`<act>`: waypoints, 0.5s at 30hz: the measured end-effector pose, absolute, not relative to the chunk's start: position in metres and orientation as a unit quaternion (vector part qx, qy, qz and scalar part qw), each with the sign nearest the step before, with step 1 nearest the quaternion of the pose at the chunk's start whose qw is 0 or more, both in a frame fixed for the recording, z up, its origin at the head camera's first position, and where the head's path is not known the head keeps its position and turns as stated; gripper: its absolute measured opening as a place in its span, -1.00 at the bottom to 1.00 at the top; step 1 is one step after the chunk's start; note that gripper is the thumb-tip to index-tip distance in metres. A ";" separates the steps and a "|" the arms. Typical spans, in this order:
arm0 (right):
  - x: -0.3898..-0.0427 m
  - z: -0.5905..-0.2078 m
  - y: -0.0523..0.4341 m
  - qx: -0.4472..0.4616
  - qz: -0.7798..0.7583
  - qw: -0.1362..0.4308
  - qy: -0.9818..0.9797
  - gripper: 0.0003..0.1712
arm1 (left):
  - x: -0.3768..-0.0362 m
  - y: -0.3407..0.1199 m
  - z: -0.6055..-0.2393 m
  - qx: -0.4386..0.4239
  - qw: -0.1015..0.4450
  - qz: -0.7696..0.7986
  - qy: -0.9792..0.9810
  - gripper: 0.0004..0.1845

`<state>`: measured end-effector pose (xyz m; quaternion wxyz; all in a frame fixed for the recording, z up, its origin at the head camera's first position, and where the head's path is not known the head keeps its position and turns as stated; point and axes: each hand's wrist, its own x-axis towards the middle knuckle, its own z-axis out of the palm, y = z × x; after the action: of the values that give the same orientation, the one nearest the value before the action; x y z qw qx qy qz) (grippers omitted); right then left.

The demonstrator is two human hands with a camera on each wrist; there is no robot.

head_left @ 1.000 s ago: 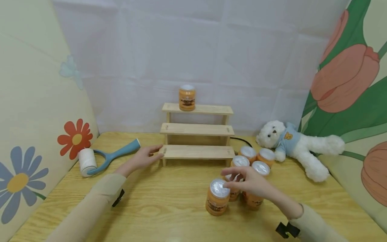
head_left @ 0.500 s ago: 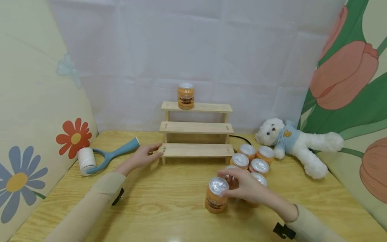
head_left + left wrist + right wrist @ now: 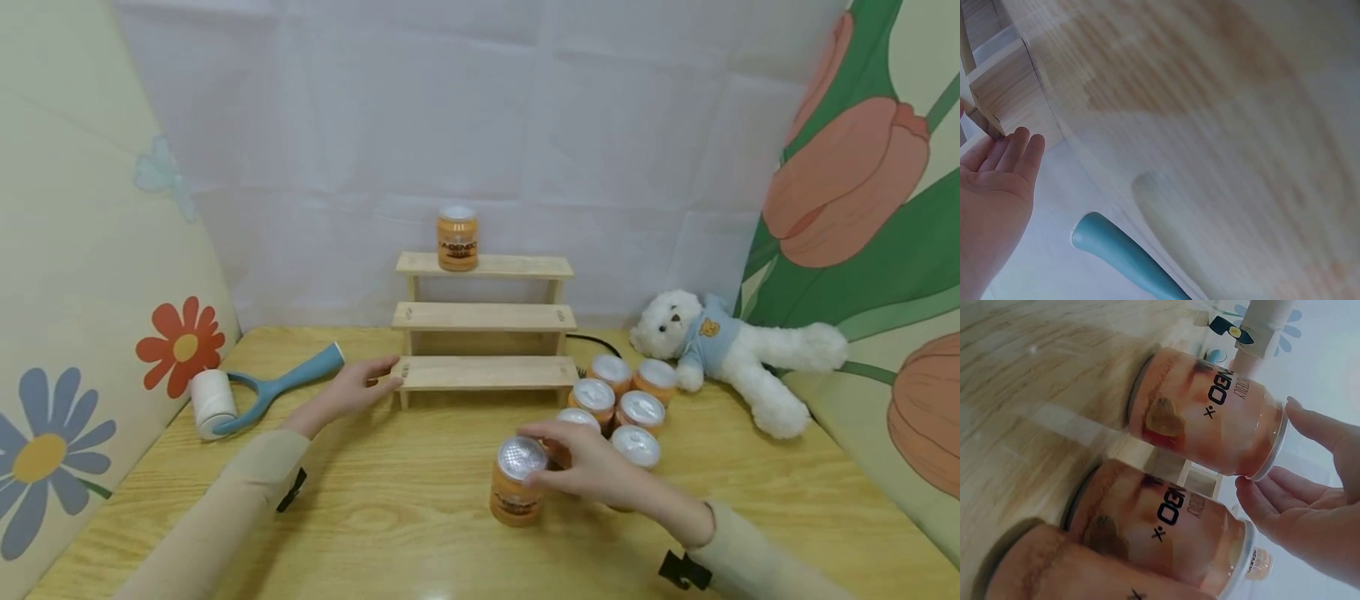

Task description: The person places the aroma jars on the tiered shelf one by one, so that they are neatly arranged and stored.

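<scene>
Can pinched by right hand; cans behind partly hidden.

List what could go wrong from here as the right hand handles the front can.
The right hand holds the front can near its top rim, so it might slip if lifted. The other cans stand close by and could be knocked over. The left hand touches the rack; a push might shift it and topple the top can.
</scene>
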<state>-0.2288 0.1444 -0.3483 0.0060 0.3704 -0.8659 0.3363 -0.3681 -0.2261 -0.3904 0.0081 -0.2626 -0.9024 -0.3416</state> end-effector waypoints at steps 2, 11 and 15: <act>-0.229 -0.349 0.142 0.369 0.347 -0.005 -0.862 -0.37 | -0.368 -0.226 -0.391 -0.264 0.009 -0.343 -0.902 -0.36; -0.223 -0.359 0.134 0.316 0.343 -0.047 -0.884 -0.09 | -0.368 -0.226 -0.392 -0.258 0.007 -0.342 -0.903 -0.35; -0.221 -0.362 0.130 0.297 0.344 -0.052 -0.889 -0.07 | -0.367 -0.226 -0.391 -0.254 0.006 -0.341 -0.905 -0.34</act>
<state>-0.2214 0.1301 -0.3623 -0.0523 0.2966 -0.8892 0.3444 -0.3668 -0.2264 -0.3915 0.0058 -0.2544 -0.9048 -0.3413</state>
